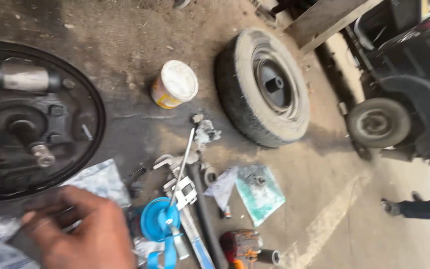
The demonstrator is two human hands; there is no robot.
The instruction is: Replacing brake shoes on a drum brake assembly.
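My left hand [83, 231] is at the bottom left, blurred, with its fingers bunched together and pointing left. Whether something small sits between the fingertips is unclear. It hovers just below a bare wheel hub with a brake drum plate [31, 119] and over a crumpled plastic sheet [98, 182]. Right of the hand lie a blue round tool [159, 219], a long metal rod [182, 167] and several wrenches [185, 192] on the dirt ground. My right hand is out of sight.
A removed tyre on its rim [262, 87] lies flat at centre right. A white-lidded can [175, 83] stands next to it. A black hose [202, 209], a green packet [260, 192] and a red power tool [242, 245] lie nearby. A vehicle's small wheel [378, 122] and another person's arm [424, 206] are at the right.
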